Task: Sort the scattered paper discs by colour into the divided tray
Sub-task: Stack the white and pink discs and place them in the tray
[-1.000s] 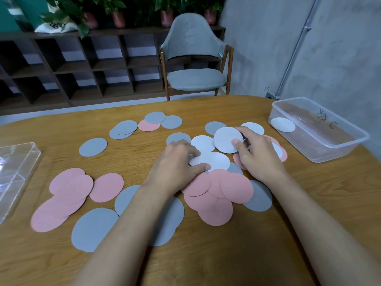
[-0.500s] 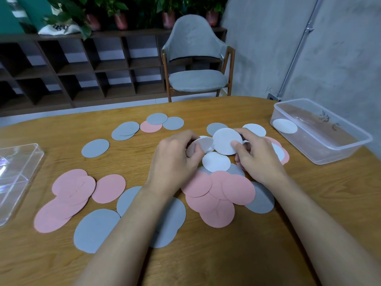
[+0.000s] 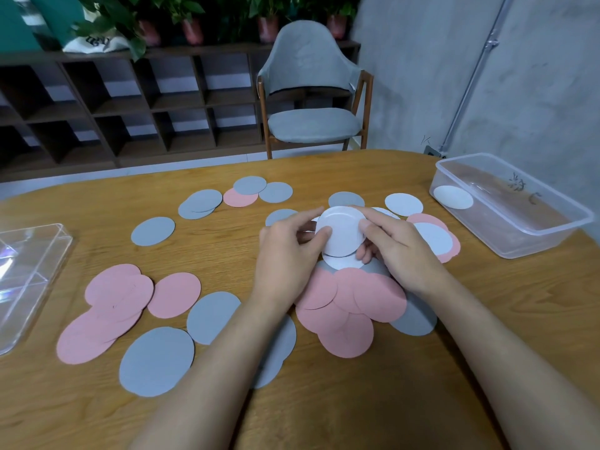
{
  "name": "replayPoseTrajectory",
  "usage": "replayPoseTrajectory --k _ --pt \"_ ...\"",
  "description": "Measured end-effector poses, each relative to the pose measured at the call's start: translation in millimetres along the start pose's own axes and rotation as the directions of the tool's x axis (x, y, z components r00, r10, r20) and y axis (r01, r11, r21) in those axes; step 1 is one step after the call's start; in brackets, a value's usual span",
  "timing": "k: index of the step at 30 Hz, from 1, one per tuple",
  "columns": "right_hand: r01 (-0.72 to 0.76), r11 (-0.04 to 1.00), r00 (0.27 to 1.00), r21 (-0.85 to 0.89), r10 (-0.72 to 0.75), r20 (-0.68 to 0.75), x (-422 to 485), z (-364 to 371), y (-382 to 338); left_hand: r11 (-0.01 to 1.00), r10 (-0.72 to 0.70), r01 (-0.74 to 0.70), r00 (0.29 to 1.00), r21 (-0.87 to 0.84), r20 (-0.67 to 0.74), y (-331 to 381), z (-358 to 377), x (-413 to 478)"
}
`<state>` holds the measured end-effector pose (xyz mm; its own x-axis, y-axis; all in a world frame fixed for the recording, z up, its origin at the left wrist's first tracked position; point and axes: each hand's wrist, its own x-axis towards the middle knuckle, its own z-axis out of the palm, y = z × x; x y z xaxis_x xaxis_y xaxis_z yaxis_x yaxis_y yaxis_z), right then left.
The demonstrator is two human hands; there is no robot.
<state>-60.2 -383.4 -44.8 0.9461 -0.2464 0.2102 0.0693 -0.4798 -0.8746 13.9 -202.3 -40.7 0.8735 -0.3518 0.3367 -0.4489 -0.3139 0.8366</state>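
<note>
White disc stack (image 3: pixel 341 230): held btwn both hands, raised just over the centre pile, top face tilted toward the person. No. of discs in it: cannot tell.
L hand (image 3: pixel 289 251): fingers curled; thumb on top, fingers under the stack's left edge. Pinch grip.
R hand (image 3: pixel 399 251): same pinch on the stack's right edge, thumb on top.
Loose white discs: one (image 3: pixel 344 264) just under the stack; one (image 3: pixel 403 204) flat on the table beyond R hand; one (image 3: pixel 433 238) lying on a pink disc at right.
Pink discs: overlapping cluster (image 3: pixel 350 303) btwn the wrists; second cluster (image 3: pixel 107 306) at left.
Grey discs: scattered, e.g. (image 3: pixel 152 231), (image 3: pixel 156 362); some overlap.
Divided tray (image 3: pixel 29 271): clear plastic, at left table edge, well apart from both hands.
Clear tub (image 3: pixel 526 206): far right; one white disc (image 3: pixel 453 197) inside.
Table (image 3: pixel 503 293): wood, rounded edge.
Bkgd: grey chair (image 3: pixel 311 92), dark shelf unit (image 3: pixel 130 102).
</note>
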Motion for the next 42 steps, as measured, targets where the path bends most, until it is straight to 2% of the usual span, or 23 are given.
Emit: replayPoseTrajectory --k 6,8,10,13,15,18,23,29,34,40,42 --pt "0.096 0.944 0.995 -0.316 -0.100 0.004 -3 2 -6 1.000 0.027 -0.026 0.999 0.016 -0.018 -3 5 -2" --pt "0.113 0.925 0.993 -0.362 -0.121 0.001 -2 1 -5 0.992 0.092 -0.092 0.996 0.083 0.008 -7 5 -1" --pt "0.126 0.910 0.991 -0.394 -0.134 0.007 -2 0 -5 0.961 0.161 -0.167 0.986 0.219 0.044 -11 4 1" --pt "0.148 0.905 0.988 -0.400 -0.150 0.025 -3 0 -5 0.909 0.205 -0.212 0.977 0.358 0.060 -10 2 2" --pt "0.126 0.920 0.991 -0.371 -0.131 0.011 -2 -2 -3 0.932 0.162 -0.176 0.984 0.318 0.069 -8 1 1" --pt "0.052 0.950 0.993 -0.309 -0.082 -0.084 0 -9 1 0.968 0.052 -0.080 0.991 0.236 0.123 -4 5 -2" --pt "-0.034 0.955 0.969 -0.296 -0.041 -0.245 1 -12 3 0.925 0.063 -0.152 0.965 0.348 0.254 -9 12 -4" --pt "-0.052 0.946 0.967 -0.320 -0.033 -0.253 1 -10 0 0.932 0.029 -0.107 0.975 0.346 0.221 -11 17 -3" --pt "-0.072 0.946 0.972 -0.315 -0.005 -0.235 1 -10 0 0.945 -0.017 -0.066 0.969 0.321 0.247 -17 10 6" --pt "-0.063 0.937 0.971 -0.345 -0.022 -0.238 1 -10 -1 0.935 0.035 -0.129 0.961 0.330 0.276 -17 1 7" --pt "-0.062 0.936 0.973 -0.346 -0.021 -0.230 1 -9 0 0.909 0.054 -0.172 0.952 0.380 0.302 -16 1 6"
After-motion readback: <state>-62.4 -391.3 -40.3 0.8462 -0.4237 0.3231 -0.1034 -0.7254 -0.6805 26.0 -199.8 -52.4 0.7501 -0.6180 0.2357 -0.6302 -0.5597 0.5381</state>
